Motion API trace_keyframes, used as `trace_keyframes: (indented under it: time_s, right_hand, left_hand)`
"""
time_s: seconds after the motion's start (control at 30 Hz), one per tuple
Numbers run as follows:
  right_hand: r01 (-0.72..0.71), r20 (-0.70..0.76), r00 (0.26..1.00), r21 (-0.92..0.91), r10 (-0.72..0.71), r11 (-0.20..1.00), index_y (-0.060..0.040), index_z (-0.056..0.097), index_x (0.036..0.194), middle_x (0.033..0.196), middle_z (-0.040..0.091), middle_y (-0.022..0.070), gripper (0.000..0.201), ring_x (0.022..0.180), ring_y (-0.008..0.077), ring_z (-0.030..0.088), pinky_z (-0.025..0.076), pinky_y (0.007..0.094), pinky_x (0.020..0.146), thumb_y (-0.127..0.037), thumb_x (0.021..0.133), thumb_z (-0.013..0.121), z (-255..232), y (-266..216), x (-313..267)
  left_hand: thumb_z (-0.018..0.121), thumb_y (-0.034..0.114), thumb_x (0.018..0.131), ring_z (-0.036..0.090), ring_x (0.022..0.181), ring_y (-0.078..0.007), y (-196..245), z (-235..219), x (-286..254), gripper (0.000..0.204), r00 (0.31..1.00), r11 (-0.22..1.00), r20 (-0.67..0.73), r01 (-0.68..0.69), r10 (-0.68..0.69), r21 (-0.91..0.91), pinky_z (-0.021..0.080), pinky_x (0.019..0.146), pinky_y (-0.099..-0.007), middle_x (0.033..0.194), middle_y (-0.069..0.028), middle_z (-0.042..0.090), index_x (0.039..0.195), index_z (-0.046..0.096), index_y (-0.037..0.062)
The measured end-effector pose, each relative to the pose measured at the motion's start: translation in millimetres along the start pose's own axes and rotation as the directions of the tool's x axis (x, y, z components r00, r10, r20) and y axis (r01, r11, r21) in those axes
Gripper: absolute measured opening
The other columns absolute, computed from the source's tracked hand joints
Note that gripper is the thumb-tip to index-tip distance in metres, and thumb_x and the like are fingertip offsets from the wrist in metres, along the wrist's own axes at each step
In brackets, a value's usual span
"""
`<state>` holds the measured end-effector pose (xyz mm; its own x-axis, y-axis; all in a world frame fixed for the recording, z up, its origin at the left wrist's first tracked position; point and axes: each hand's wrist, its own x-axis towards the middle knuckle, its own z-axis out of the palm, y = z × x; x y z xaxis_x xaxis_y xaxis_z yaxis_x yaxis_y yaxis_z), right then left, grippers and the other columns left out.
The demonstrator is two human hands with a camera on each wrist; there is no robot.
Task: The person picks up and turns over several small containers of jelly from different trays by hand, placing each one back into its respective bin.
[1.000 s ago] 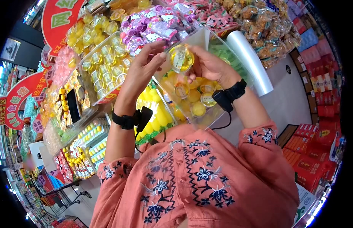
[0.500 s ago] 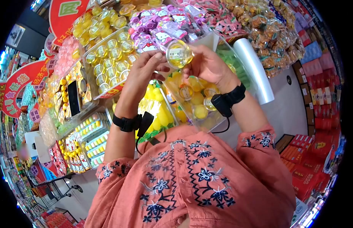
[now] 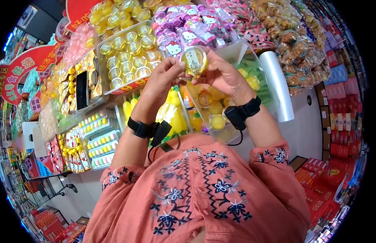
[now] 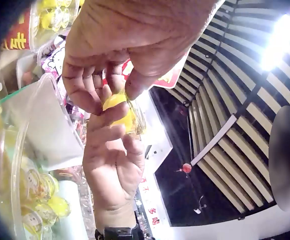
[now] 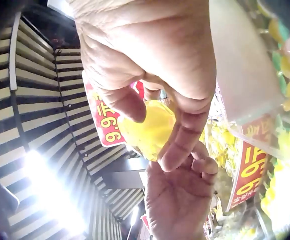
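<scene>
A round yellow jelly cup with a clear, printed lid is held up between the two hands, lid facing the head camera. My right hand grips the cup from its right side, thumb and fingers around the yellow body in the right wrist view. My left hand meets it at the left edge, where thumb and fingertips pinch the rim. In the left wrist view the yellow cup shows between both hands' fingers. Below the hands stands a clear bin of loose yellow and orange cups.
A clear tray of similar cups lies to the left. Purple cartoon packs are heaped behind the hands. A plastic bag roll lies at the right. A black phone rests on goods at the left, near red signs.
The view has shifted, with the displays moving down and rightward in it. The left fingers, apart from the cup half a second ago, now meet its left edge; the right hand keeps its hold.
</scene>
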<state>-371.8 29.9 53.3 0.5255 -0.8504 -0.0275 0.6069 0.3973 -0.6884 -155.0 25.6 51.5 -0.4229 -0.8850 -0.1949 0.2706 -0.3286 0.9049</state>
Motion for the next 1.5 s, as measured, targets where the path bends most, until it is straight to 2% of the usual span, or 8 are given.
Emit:
trace_keyframes:
  time_s: [0.33,0.5,0.63,0.83,1.03,1.13,1.17,1.5]
  right_hand:
    - [-0.028,-0.061,0.998,-0.307,0.01,0.951,-0.0061,0.036,0.14,0.122,0.056,0.0127,0.05,0.095,0.0235,0.069,0.059,0.0325,0.076,-0.007,0.093,0.054,25.5,5.8,17.7]
    - [-0.007,-0.043,0.999,-0.433,-0.012,0.901,-0.0032,0.035,0.141,0.124,0.054,0.0153,0.052,0.091,0.0208,0.069,0.059,0.0297,0.076,-0.009,0.093,0.055,33.3,6.5,37.5]
    - [-0.082,-0.105,0.994,-0.488,0.034,0.869,-0.0015,0.034,0.141,0.131,0.049,0.0181,0.054,0.095,0.0213,0.068,0.057,0.0291,0.078,-0.014,0.092,0.056,37.1,3.1,45.4]
    - [-0.103,-0.057,0.995,-0.582,0.086,0.807,-0.0018,0.044,0.136,0.128,0.053,0.0148,0.049,0.105,0.0201,0.064,0.054,0.029,0.087,-0.02,0.093,0.058,41.4,12.8,70.0]
    - [-0.008,0.0,1.0,-0.809,0.015,0.588,0.0015,0.049,0.13,0.121,0.057,0.009,0.042,0.11,0.016,0.056,0.048,0.0302,0.094,-0.016,0.093,0.057,22.5,54.7,96.4]
    - [-0.023,-0.042,0.999,-0.807,-0.019,0.591,0.0025,0.051,0.127,0.112,0.061,0.0104,0.043,0.101,0.0157,0.059,0.049,0.03,0.088,-0.012,0.088,0.058,16.9,73.8,103.6]
    - [-0.068,-0.057,0.998,-0.831,0.038,0.552,0.0022,0.049,0.131,0.122,0.058,0.0101,0.042,0.111,0.0173,0.057,0.047,0.0316,0.097,-0.012,0.092,0.058,14.8,73.6,102.8]
    - [-0.101,-0.096,0.995,-0.82,0.039,0.564,0.0029,0.049,0.129,0.12,0.059,0.0103,0.04,0.109,0.0162,0.057,0.047,0.0307,0.095,-0.01,0.092,0.056,13.4,75.6,101.3]
  left_hand:
    - [0.063,0.023,0.092,0.066,0.077,-0.0159,5.7,-23.1,5.2,0.027,0.999,0.989,-0.052,-0.001,-0.006,-0.146,0.059,0.072,-0.0328,0.092,-0.0067,0.062,0.109,0.05,0.0057]
    - [0.053,0.026,0.097,0.067,0.1,-0.0231,21.0,-41.6,7.6,0.043,1.0,0.992,-0.013,-0.016,0.014,-0.128,0.057,0.082,-0.0352,0.119,-0.0096,0.063,0.134,0.046,0.0035]
    - [0.054,0.031,0.097,0.066,0.104,-0.0253,40.2,-73.4,11.1,0.049,0.99,0.984,-0.102,-0.111,0.098,-0.136,0.056,0.08,-0.0307,0.122,-0.0144,0.062,0.136,0.046,0.004]
    - [0.055,0.022,0.094,0.069,0.093,-0.0283,62.8,-178.1,45.0,0.019,0.9,0.984,-0.407,-0.177,0.157,-0.01,0.058,0.073,-0.0389,0.1,-0.0107,0.063,0.105,0.052,0.0062]
    - [0.053,0.02,0.093,0.064,0.082,-0.0269,49.2,-246.6,72.2,0.025,0.876,0.988,-0.478,0.006,0.071,0.157,0.057,0.071,-0.0371,0.103,-0.0085,0.057,0.113,0.052,0.0057]
    - [0.053,0.021,0.092,0.063,0.085,-0.0283,34.7,-268.1,81.7,0.029,0.857,0.986,-0.515,0.09,-0.005,0.14,0.057,0.07,-0.0379,0.106,-0.0094,0.055,0.115,0.052,0.0048]
    - [0.054,0.022,0.091,0.062,0.086,-0.0295,31.0,-275.2,85.6,0.032,0.843,0.984,-0.536,0.131,-0.046,0.121,0.057,0.069,-0.0399,0.109,-0.0099,0.053,0.118,0.052,0.005]
    - [0.053,0.024,0.092,0.063,0.09,-0.0226,22.7,-290.9,102.3,0.028,0.811,0.932,-0.579,0.27,-0.086,0.24,0.056,0.074,-0.0381,0.104,-0.0066,0.059,0.114,0.055,0.0078]
